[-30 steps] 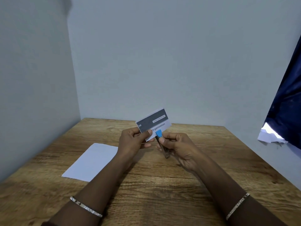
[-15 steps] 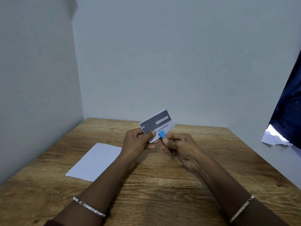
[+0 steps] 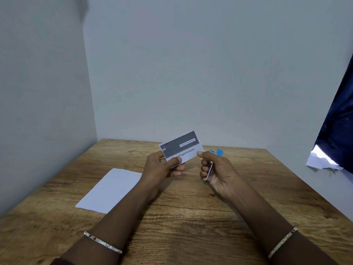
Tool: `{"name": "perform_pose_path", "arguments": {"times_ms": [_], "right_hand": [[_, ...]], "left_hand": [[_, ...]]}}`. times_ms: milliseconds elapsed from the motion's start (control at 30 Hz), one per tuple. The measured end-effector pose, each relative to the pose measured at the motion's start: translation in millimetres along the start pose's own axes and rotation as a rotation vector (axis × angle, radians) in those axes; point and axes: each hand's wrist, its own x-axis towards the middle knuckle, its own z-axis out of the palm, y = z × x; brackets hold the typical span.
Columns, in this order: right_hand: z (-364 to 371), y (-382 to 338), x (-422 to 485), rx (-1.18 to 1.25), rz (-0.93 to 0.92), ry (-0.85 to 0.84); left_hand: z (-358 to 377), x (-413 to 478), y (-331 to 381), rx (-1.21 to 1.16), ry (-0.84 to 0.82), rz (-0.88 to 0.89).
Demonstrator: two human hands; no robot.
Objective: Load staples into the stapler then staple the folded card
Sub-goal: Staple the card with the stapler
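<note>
The folded card (image 3: 181, 147), grey and white with the word "Organization", is held up above the wooden table (image 3: 181, 217). My left hand (image 3: 162, 169) pinches the card's lower left corner between thumb and fingers. My right hand (image 3: 217, 171) is closed around the small stapler (image 3: 212, 165), whose blue head sticks out behind the fingers and whose metal base shows in the palm. The right thumb tip touches the card's lower right corner. The stapler's jaws are off the card, to its right.
A white sheet of paper (image 3: 110, 190) lies flat on the table's left half. Grey walls close the left side and back. A dark blue cloth (image 3: 338, 131) hangs at the right edge above crumpled white paper (image 3: 321, 161).
The stapler has come off the card's lower edge and moved to the right with my right hand. The card stays in my left hand, almost unmoved.
</note>
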Motion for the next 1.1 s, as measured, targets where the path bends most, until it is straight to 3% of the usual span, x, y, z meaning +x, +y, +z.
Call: {"name": "perform_pose_path", "arguments": {"times_ms": [667,833,1100], "right_hand": [[-4.1,3.1,4.3,-0.054,-0.086,-0.028],[-3.6,2.0,3.6,-0.316,-0.067,-0.011],[-1.9,4.7,0.9,-0.319,0.036,-0.279]], "left_hand": [[0.4,-3.5,0.3,0.018,-0.008,0.009],[-3.2,-1.4,1.0,0.010,0.064,0.040],[-0.7,-2.2,3.4,0.030,0.090,0.035]]}}
